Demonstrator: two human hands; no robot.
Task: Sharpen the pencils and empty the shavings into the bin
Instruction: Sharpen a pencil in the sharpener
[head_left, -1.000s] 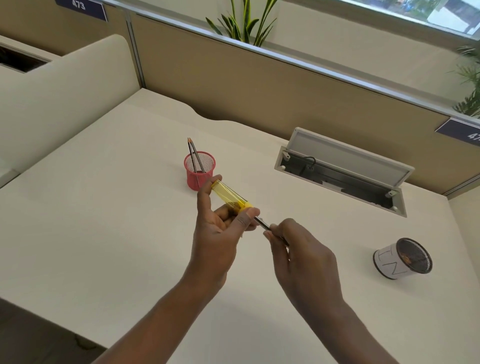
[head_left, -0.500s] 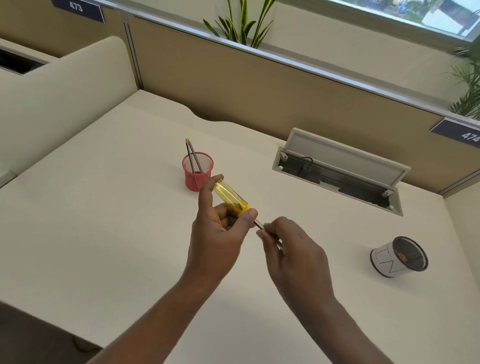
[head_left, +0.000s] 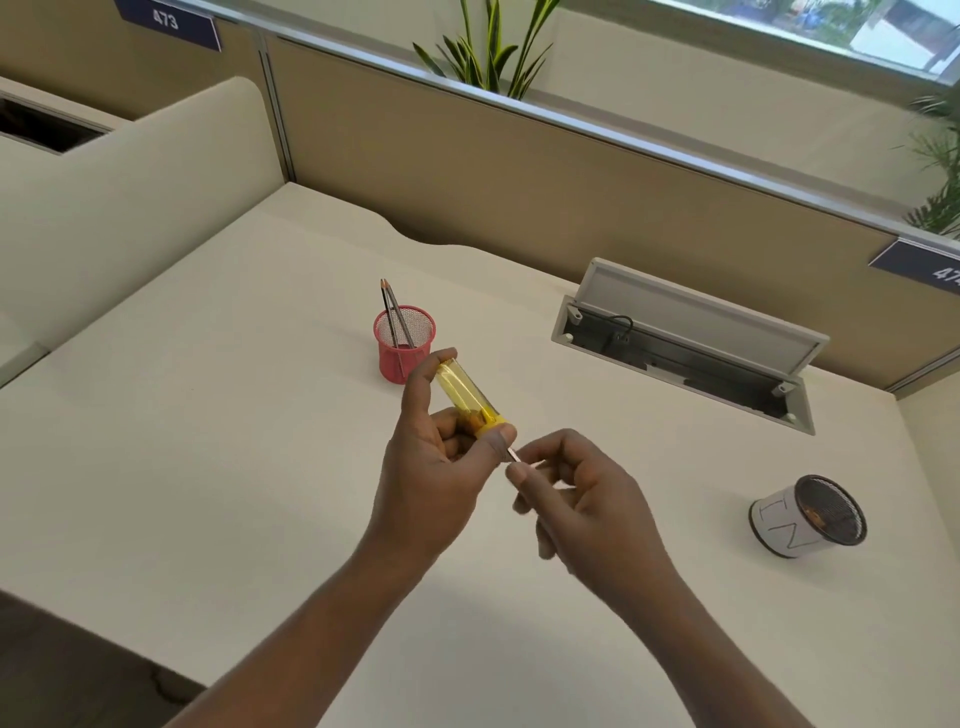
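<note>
My left hand (head_left: 434, 478) grips a yellow see-through tube sharpener (head_left: 467, 397) above the middle of the desk, its clear end pointing up and away. A pencil (head_left: 511, 454) sticks out of the sharpener's yellow cap; only a short piece shows. My right hand (head_left: 582, 499) pinches that pencil just behind the cap and hides the rest of it. Two more pencils (head_left: 395, 317) stand in a red mesh cup (head_left: 404, 345) behind my left hand. The bin (head_left: 802, 517), a small black mesh cup wrapped in white paper, stands at the right.
An open cable hatch (head_left: 691, 338) with its lid raised lies in the cream desk (head_left: 208, 441) at the back right. Tan partition walls close off the back and the left side. The desk's front edge runs along the lower left.
My right hand has slid along the pencil toward the sharpener, so less of the pencil shows between my hands. The left hand holds the sharpener in nearly the same place.
</note>
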